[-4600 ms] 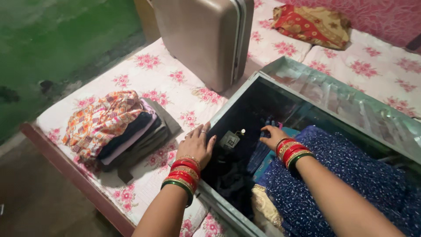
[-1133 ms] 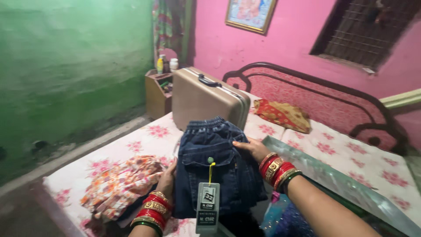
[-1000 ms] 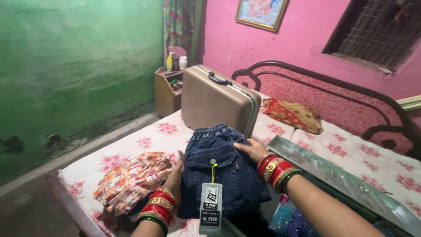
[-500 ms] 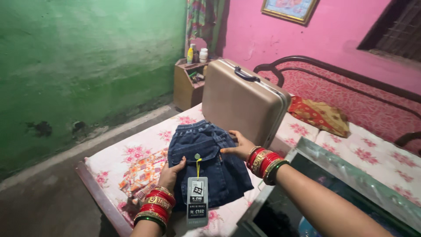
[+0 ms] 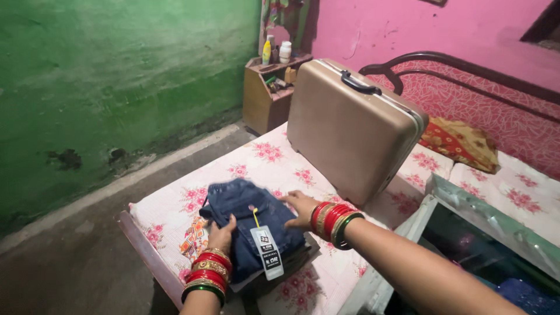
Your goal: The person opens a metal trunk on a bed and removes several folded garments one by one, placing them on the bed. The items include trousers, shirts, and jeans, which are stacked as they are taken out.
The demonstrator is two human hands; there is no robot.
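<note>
Folded jeans (image 5: 248, 219) are gripped at the near edge by the left hand (image 5: 221, 234) and pressed flat-palmed by the right hand (image 5: 300, 208); a suitcase (image 5: 350, 125) stands behind.

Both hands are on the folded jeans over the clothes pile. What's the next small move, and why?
Probably let go and draw both hands back. The folded jeans already lie flat on the pile of folded clothes on the bed, with the left hand at the near edge and the right hand on top.
</note>
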